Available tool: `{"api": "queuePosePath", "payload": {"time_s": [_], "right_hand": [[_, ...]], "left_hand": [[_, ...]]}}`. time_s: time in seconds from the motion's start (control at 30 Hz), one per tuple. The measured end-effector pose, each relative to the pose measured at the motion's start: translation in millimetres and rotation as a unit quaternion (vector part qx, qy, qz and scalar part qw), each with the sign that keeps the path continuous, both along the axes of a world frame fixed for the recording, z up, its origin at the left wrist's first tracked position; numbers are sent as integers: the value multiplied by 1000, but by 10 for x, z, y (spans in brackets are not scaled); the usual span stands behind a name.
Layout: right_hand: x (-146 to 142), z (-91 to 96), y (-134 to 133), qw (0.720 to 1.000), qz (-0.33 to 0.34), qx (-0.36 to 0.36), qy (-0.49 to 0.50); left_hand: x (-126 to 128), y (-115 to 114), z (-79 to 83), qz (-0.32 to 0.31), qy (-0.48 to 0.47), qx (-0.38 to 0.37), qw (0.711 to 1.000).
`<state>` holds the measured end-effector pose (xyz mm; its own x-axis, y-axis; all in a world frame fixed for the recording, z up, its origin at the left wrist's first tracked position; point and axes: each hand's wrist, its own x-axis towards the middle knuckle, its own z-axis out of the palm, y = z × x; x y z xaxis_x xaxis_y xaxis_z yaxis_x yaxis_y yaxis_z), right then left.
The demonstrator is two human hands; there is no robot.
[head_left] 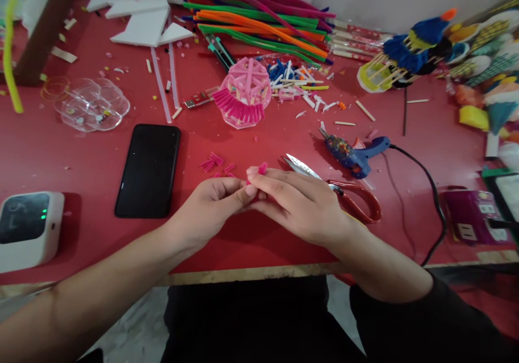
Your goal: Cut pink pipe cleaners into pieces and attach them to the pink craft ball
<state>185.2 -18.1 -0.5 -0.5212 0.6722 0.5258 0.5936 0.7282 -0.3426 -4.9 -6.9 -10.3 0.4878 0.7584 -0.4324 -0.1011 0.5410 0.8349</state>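
Observation:
My left hand (pixel 217 200) and my right hand (pixel 300 203) meet fingertip to fingertip above the red table. Between them they pinch a short pink pipe cleaner piece (pixel 263 167); most of it is hidden by the fingers. Just beyond the left fingers lie several cut pink pipe cleaner pieces (pixel 211 162). Farther back stands a pink craft model (pixel 247 76) with a spoked round top and a fringe of pink pieces on its near side. Scissors (pixel 360 200) with red handles lie partly under my right hand, blades pointing away.
A blue glue gun (pixel 352 154) lies right of the scissors, its black cord running to the front edge. A black phone (pixel 148 171) and a white device (pixel 30 230) are on the left. Long pipe cleaners (pixel 263 22), a box cutter (pixel 221 52) and a blue-yellow model (pixel 399 54) sit behind.

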Motion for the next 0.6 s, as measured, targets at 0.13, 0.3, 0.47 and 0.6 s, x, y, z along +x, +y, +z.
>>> {"api": "queuePosePath", "payload": {"time_s": [0.13, 0.3, 0.47, 0.6], "right_hand": [[16, -7, -27, 996, -7, -72, 51], [-2, -12, -33, 995, -4, -78, 59], [-5, 6, 4, 999, -38, -23, 25], [28, -6, 21, 999, -16, 31, 17]], "left_hand": [[-14, -10, 24, -24, -17, 26, 999], [13, -7, 97, -28, 6, 62, 998], [3, 9, 64, -9, 18, 46, 999], [-29, 11, 32, -16, 15, 42, 999]]}}
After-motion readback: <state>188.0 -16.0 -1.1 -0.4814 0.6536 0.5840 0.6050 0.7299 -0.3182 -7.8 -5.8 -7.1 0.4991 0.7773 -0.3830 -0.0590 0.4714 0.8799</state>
